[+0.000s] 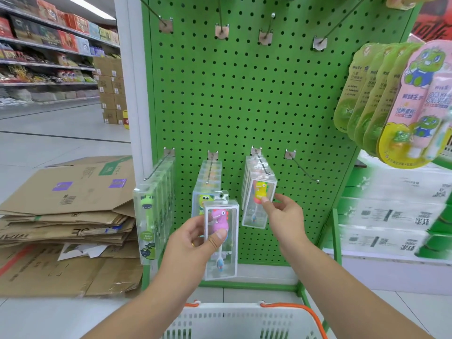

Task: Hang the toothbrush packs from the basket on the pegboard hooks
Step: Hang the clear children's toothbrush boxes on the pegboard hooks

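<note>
The left hand [193, 237] holds the clear plastic box with the purple dinosaur toothbrush [221, 237] and could drop it, while the right hand [281, 210] pinches the hanging clear box with the yellow dinosaur toothbrush [259, 201] and could pull it off its thin metal hook [263, 165].

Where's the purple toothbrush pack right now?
The purple pack is low in the middle of the head view, gripped by the left hand, in front of the pegboard and above the basket.

Basket [244, 321] sits below the pegboard [244, 94] — flattened cartons [66, 216] left, stacked boxes [391, 216] right.
</note>
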